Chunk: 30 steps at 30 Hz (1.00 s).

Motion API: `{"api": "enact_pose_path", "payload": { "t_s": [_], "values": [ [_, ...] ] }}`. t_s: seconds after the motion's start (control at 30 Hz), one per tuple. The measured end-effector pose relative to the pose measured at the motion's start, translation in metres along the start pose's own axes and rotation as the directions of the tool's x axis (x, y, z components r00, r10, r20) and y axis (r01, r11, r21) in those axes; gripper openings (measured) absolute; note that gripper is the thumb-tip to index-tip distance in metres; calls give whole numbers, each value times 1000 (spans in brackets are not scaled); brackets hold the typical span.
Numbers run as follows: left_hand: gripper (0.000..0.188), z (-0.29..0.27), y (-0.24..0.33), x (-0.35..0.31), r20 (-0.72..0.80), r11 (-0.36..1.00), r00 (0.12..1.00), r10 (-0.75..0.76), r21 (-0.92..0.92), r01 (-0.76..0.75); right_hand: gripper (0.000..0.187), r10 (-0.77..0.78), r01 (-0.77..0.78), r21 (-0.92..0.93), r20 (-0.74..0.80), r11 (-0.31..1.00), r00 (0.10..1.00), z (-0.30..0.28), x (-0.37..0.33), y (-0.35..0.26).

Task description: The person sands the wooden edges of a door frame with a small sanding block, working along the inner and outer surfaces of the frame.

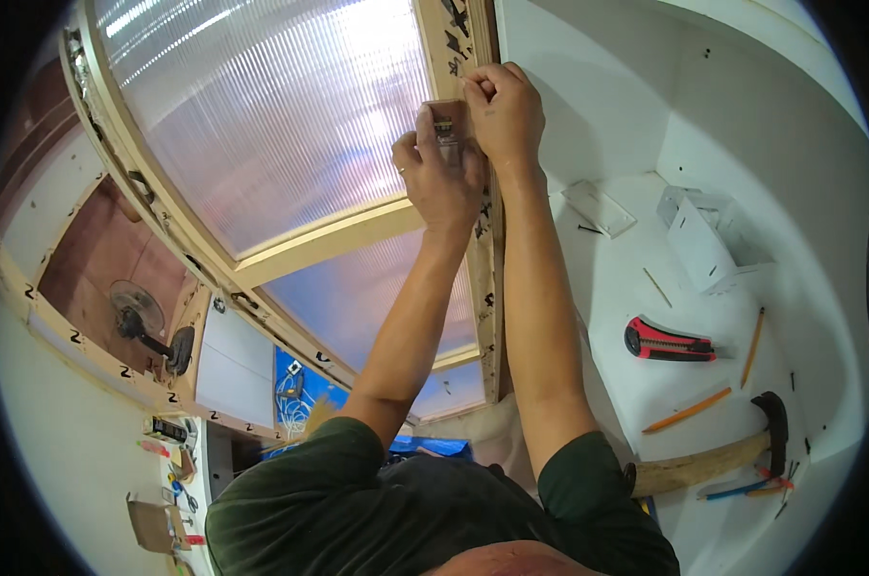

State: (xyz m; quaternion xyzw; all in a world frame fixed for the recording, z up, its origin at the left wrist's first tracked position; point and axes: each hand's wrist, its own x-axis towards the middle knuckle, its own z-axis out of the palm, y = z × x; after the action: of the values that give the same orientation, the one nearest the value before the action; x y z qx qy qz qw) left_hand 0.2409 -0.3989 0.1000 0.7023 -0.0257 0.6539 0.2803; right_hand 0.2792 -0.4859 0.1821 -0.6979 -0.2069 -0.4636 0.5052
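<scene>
A small brownish box with a dark printed label (pixel 444 123) is gripped in my left hand (pixel 441 182), held against the upright of a light wooden frame (pixel 324 226). Ribbed translucent panels (pixel 271 106) fill that frame. Close beside the box, my right hand (pixel 507 113) is at the frame's right edge. Its thumb and forefinger are pinched together; whatever lies between them is too small to name. Dark marks run along the wooden upright.
To the right, a white surface carries a red and black utility knife (pixel 670 341), an orange pencil (pixel 687 410), a clear-sided box (pixel 708 245), a flat clear case (pixel 603 209) and a wooden-handled hammer (pixel 699 466). A small fan (pixel 137 309) stands at the left.
</scene>
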Motion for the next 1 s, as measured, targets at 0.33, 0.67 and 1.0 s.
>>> {"api": "enact_pose_path", "payload": {
  "t_s": [0.33, 0.67, 1.0],
  "values": [
    [80, 20, 8, -3, -75, 995, 995, -61, 76, 67, 13, -83, 89, 119, -56, 989, 995, 1, 1, 7],
    [70, 19, -7, -11, -42, 993, 999, 13, -117, -18, 41, 43, -103, 324, 186, 940, 982, -9, -101, 8],
    [89, -44, -47, 10, 248, 756, 950, 188, -655, 21, 52, 41, -54, 133, 96, 990, 995, 9, -98, -27]
  ]
}}
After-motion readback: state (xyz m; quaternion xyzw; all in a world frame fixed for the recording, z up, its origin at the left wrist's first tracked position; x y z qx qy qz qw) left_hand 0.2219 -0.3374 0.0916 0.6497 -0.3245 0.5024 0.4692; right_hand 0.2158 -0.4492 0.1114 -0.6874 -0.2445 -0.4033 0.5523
